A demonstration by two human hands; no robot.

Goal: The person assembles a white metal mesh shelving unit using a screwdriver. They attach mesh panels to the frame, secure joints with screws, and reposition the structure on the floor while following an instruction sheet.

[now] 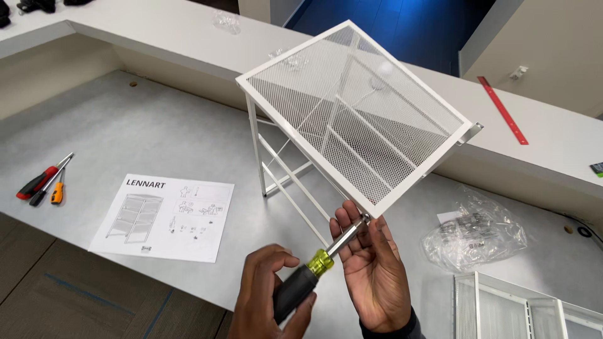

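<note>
From the head camera, your left hand (271, 295) is wrapping shut around the screwdriver (314, 270) handle — its shaft is running up-right to the mesh frame (358, 113) corner, where your right hand (374, 270), fingers spread, is steadying the tip.

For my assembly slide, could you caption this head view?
Left hand drives a screwdriver into a white mesh frame's corner while the right hand steadies the shaft.
</note>
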